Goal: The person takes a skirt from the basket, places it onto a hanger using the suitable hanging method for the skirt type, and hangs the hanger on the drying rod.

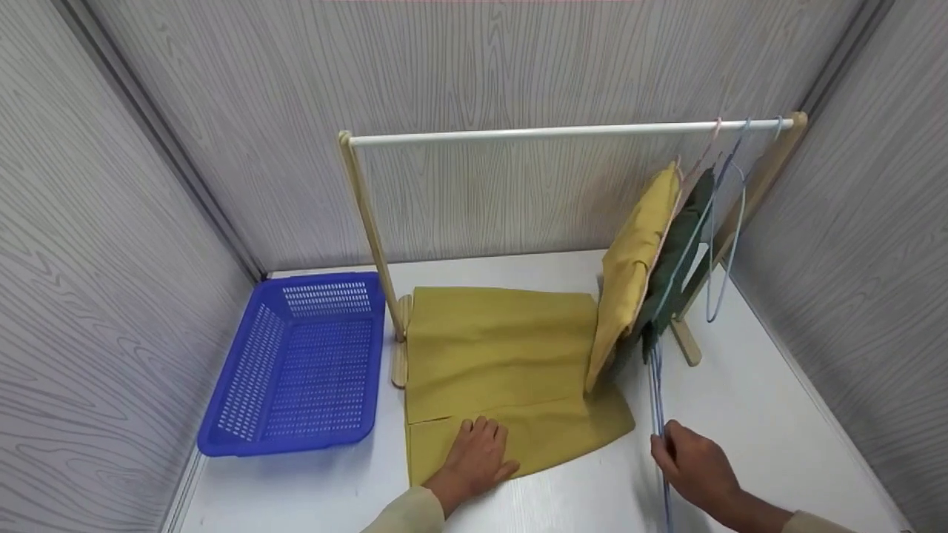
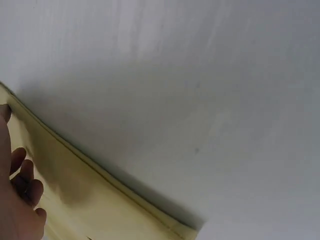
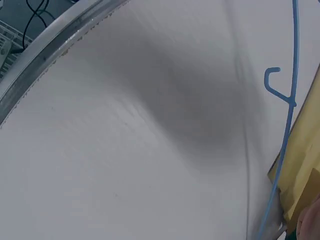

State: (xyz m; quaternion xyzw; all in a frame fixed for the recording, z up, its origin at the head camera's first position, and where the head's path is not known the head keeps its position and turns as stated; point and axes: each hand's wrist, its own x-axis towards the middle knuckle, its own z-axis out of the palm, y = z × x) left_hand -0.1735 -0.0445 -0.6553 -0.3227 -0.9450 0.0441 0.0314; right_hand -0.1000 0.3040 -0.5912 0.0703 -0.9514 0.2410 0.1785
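Observation:
A mustard-yellow garment (image 1: 503, 348) lies spread on the white table; its exact kind is unclear. My left hand (image 1: 478, 455) rests on its near part, fingers slightly bent. In the left wrist view, the hand (image 2: 22, 190) is beside the garment's hemmed edge (image 2: 115, 185). To the right of the garment, my right hand (image 1: 696, 459) grips a thin blue clothes hanger (image 1: 658, 400), seen nearly edge-on in the head view. The right wrist view shows the hanger's blue wire (image 3: 294, 55) with a small hooked notch, and the hand only at the lower right corner.
A clothes rack with a white rail (image 1: 518, 134) stands behind the garment. From its right end hang a yellow garment (image 1: 637, 259), a dark green garment (image 1: 678, 252) and a pale blue hanger (image 1: 743, 215). A blue plastic basket (image 1: 211, 414) sits at the left. Wood-patterned walls enclose the table.

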